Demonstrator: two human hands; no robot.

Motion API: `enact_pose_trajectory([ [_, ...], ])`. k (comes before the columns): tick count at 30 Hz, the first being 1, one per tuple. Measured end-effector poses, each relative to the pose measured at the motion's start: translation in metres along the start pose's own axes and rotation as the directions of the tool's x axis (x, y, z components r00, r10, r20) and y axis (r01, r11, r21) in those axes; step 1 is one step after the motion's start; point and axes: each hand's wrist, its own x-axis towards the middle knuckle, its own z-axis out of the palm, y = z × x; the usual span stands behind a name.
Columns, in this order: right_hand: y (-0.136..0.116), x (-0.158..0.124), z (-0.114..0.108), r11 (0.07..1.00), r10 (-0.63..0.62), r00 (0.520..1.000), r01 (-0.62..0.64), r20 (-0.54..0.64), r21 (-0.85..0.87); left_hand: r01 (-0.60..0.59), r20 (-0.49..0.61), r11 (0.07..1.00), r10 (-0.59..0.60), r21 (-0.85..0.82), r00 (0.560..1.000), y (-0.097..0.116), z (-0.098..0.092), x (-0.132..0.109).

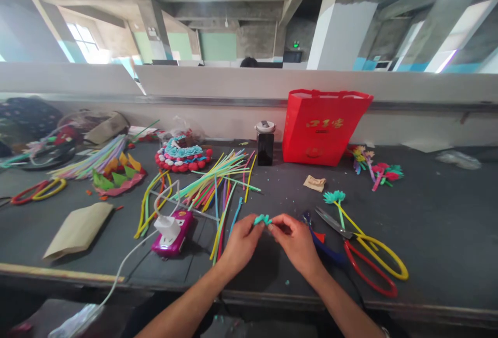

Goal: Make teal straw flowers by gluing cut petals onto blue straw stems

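Between my fingertips is a small teal pipe-cleaner flower (263, 219), held just above the dark table. My left hand (246, 242) pinches its left side, and my right hand (292, 240) pinches the right side. Close to my right hand lie large scissors (363, 252) with one red and one yellow handle, blades apart. A finished-looking teal flower (334, 197) with yellow and green stems rests behind them. A dark blue tool (324, 247), partly covered by my right hand, lies beside the scissors. Loose coloured pipe cleaners (218, 182) spread out beyond my left hand.
A magenta power socket (173, 234) with a white plug and cable sits at left. Behind stand a red paper bag (324, 128) and a black phone (265, 149). Other pipe-cleaner flowers (385, 173) lie at right. More scissors (39, 191) and a brown paper packet (79, 230) are farther left.
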Motion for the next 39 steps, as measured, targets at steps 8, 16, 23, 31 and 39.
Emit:
enact_pose_trajectory([
  [8,0.007,-0.006,-0.007,0.928,-0.052,0.995,0.078,0.08,-0.365,-0.244,0.106,0.819,0.222,0.52,0.969,-0.014,-0.001,0.003],
  [16,0.006,-0.016,-0.026,0.9,-0.171,0.985,0.172,0.038,-0.401,-0.299,0.178,0.733,0.241,0.61,0.954,-0.018,-0.004,0.002],
  [23,0.014,-0.024,-0.04,0.87,-0.214,0.977,0.181,-0.021,-0.458,-0.285,0.182,0.654,0.223,0.701,0.958,-0.014,-0.011,-0.001],
  [31,0.017,-0.021,-0.024,0.709,-0.252,0.955,0.29,0.154,-0.642,-0.239,0.156,0.675,0.183,0.698,0.971,-0.026,-0.006,0.017],
  [39,0.005,-0.023,0.011,0.496,-0.225,0.89,0.455,0.397,-0.739,-0.237,0.087,0.73,0.238,0.641,0.967,-0.017,-0.014,0.034],
])
